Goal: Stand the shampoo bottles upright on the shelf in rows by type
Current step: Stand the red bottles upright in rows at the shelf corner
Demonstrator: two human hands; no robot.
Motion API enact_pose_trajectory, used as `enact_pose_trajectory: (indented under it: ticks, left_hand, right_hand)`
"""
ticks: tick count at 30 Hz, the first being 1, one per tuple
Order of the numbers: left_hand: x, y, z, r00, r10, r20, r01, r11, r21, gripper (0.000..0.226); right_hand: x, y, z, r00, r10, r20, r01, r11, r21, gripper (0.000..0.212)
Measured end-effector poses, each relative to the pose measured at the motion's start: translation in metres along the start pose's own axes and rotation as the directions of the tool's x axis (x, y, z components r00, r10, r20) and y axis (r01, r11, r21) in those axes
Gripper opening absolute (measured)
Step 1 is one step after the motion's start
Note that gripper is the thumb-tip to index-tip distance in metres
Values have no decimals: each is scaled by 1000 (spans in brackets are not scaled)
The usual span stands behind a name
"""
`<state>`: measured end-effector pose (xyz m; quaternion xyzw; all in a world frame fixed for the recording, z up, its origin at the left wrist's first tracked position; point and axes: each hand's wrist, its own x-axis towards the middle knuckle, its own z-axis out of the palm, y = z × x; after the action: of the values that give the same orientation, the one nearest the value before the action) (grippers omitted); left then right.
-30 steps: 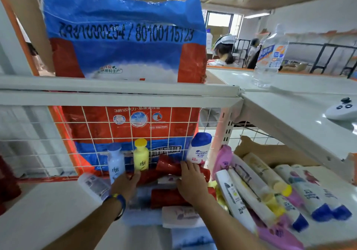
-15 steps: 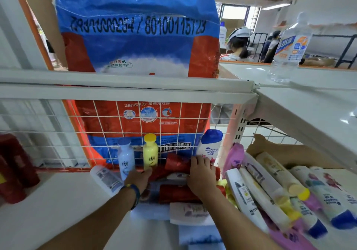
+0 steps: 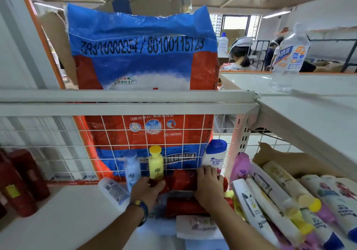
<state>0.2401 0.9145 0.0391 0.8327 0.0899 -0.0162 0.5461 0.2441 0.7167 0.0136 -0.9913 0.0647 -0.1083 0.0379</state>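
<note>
Red shampoo bottle [image 3: 181, 180] lies sideways far back on the shelf [image 3: 67, 211], left hand [image 3: 146, 190] and right hand [image 3: 209, 184] gripping its ends. Next, likely: stand it upright beside the yellow bottle [image 3: 156, 164].

White metal shelving [image 3: 123, 103] with a wire grid back [image 3: 48, 153] fills the foreground. Beyond, a bright window [image 3: 234, 24] sits beside a white wall [image 3: 326, 18], under a ceiling strip light [image 3: 276, 14].

Red bottle [image 3: 181, 180], yellow bottle [image 3: 156, 163], pale blue bottle [image 3: 132, 167], blue-and-red sack [image 3: 143, 60], white wire grid [image 3: 58, 149].
</note>
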Motion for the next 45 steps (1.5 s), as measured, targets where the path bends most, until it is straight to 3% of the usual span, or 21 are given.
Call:
enact_pose_trajectory:
  ticks: [6,13,16,19,24,30,34,38,41,45]
  left_hand:
    - [0,8,-10,983,176,-46,-174,983,50,28]
    - [-8,22,-21,918,366,-155,-368,930,14,14]
    - [-10,29,-31,892,407,-200,-415,910,-2,24]
    - [-15,30,-44,870,469,-151,-466,883,57,33]
    - [-25,31,-74,864,484,-137,-484,874,37,38]
    - [-32,18,-119,869,465,-171,-469,883,15,39]
    - [-36,1,-157,872,427,-238,-432,901,35,47]
    - [-36,-16,-192,884,380,-273,-385,922,36,53]
    - [-35,-30,-217,880,351,-321,-357,933,43,52]
    - [-35,-50,-251,862,360,-356,-337,933,128,46]
  right_hand:
    - [-3,-1,-3,1000,7,-24,-8,1000,-10,54]
    - [1,-2,-12,994,-6,-105,8,1000,17,72]
    - [0,-9,-20,998,12,-58,-9,998,63,77]
    - [-7,-20,-35,998,-33,-55,36,998,59,70]
    - [-15,-45,-60,996,-54,73,39,978,203,61]
    - [-24,-79,-73,980,-113,163,48,932,358,73]
    - [-28,-112,-73,958,-209,198,129,926,354,73]
    - [-33,-145,-68,916,-364,168,269,869,414,92]
    - [-34,-168,-60,883,-433,182,321,839,438,78]
    - [-39,-199,-54,887,-406,221,240,814,529,57]
